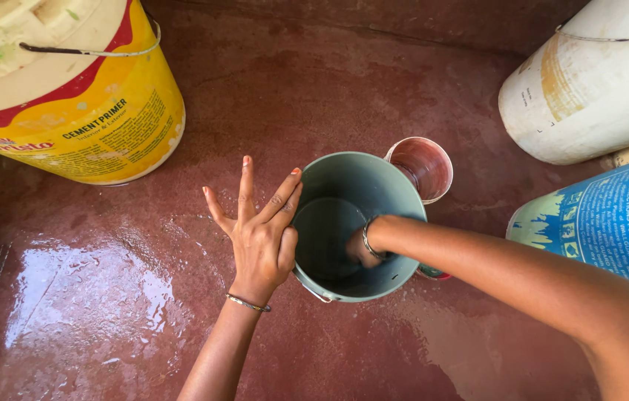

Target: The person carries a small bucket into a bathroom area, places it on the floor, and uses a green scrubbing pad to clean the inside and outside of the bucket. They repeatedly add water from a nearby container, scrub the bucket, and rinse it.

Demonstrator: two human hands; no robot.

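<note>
On wet red floor [106, 297], grey bucket [344, 178] between left hand [259, 238] and right hand [362, 251].

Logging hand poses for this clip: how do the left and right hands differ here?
The left hand is outside the grey bucket, fingers spread, steadying its rim; the right hand is plunged inside, mostly hidden. The left hand shows fully, the right hand only to its wrist. Both wear a thin bangle.

A large yellow plastic paint bucket [84, 111] with a wire handle stands far left on the wet reddish-brown floor [106, 297], while a white drum [589, 82] and a blue-labelled drum [611, 223] lie right.
</note>
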